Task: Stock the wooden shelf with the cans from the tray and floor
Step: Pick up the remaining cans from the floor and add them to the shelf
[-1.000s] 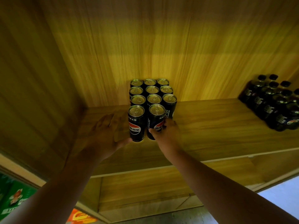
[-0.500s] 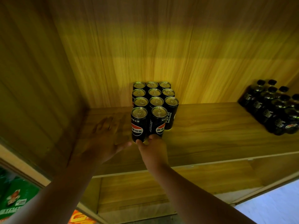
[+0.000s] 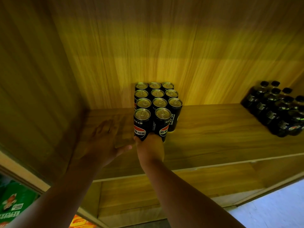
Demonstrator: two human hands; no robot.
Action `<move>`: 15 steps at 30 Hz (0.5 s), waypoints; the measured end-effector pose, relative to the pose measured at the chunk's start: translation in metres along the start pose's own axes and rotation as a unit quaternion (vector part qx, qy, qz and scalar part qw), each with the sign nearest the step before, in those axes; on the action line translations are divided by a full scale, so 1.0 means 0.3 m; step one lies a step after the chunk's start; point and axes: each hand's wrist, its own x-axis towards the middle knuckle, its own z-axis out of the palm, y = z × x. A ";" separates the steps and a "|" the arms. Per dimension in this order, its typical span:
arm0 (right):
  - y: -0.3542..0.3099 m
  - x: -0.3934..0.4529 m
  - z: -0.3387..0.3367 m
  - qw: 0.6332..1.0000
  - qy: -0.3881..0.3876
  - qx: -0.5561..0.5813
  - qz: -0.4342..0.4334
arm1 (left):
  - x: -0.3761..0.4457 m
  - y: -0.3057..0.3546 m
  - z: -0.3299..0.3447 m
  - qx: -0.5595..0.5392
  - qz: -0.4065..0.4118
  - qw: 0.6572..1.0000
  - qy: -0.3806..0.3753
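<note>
**Hands at the front row of cans on the wooden shelf**

The right hand is at the foot of the two front cans, its back to the camera. Its fingers are hidden behind the knuckles, so whether they are curled round a can or only pressed against it cannot be told; the thumb tip shows at the base of the front left can, and the knuckles meet the bottom of the front right can.

The left hand lies palm down on the shelf board, fingers straight and slightly spread, pointing toward the back left corner. It holds nothing. Its thumb reaches right, close to the right hand's thumb, just beside the front left can.

The block of black cans stands upright toward the left part of the board, its back row against the rear panel. Three rows of three sit behind the two front cans, all touching, silver tops up. The place to the right of the front pair is open.

At the right end of the same board, well apart from the cans, stands a cluster of dark bottles with black caps. A lower shelf board shows beneath the front edge. Green packaging shows at the bottom left, outside the side panel.
</note>
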 end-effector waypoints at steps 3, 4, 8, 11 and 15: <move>0.001 -0.002 -0.002 1.000 0.008 0.004 -0.003 | -0.002 -0.003 0.003 -0.003 0.000 1.000 -0.003; 0.002 -0.002 -0.004 1.000 0.012 0.007 -0.004 | -0.001 -0.004 0.003 -0.006 0.001 1.000 -0.002; 0.008 0.006 -0.012 1.000 0.019 0.001 0.007 | 0.002 0.002 0.000 -0.010 0.006 1.000 -0.001; 0.011 0.015 -0.022 1.000 0.021 -0.008 0.018 | 0.001 0.012 -0.013 -0.013 0.005 1.000 -0.003; 0.011 0.026 -0.031 0.999 0.013 -0.020 0.024 | 0.008 0.020 -0.014 -0.022 0.004 1.000 -0.005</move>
